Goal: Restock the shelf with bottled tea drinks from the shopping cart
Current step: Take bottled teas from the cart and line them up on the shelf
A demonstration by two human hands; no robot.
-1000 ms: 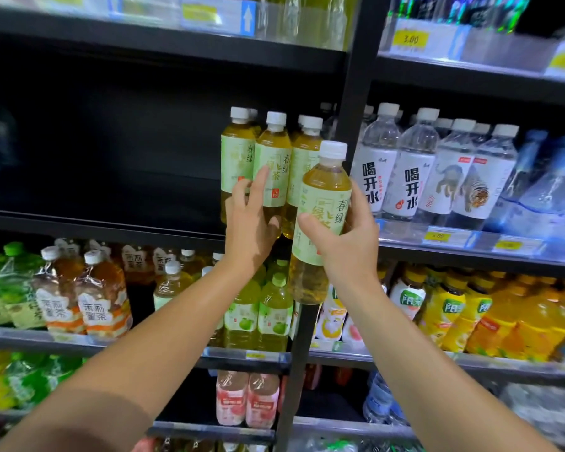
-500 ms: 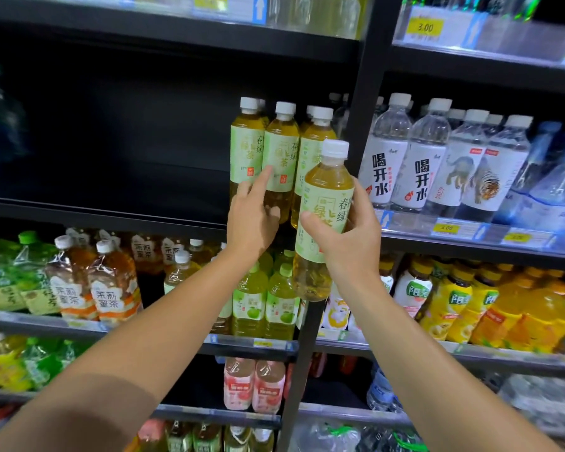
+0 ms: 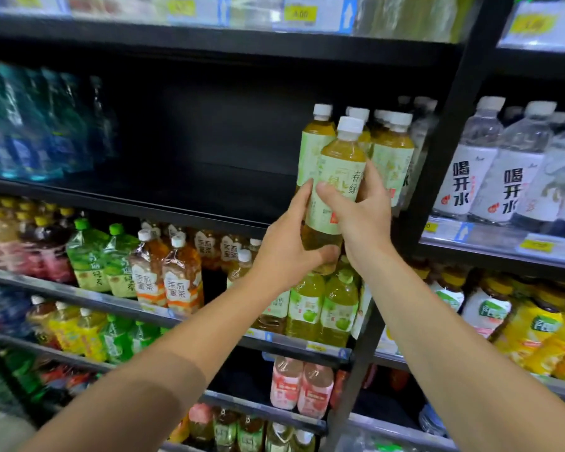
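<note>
Gripping tea bottle (image 3: 335, 194) btwn left hand (image 3: 289, 246) & right hand (image 3: 361, 213).

Upright white-capped green-tea bottle (image 3: 335, 190) held before the shelved bottles (image 3: 393, 151).

light: bright, even | edges: blurred, bent | centre: sharp

black shop shelving (image 3: 209, 207), dim recesses
</note>
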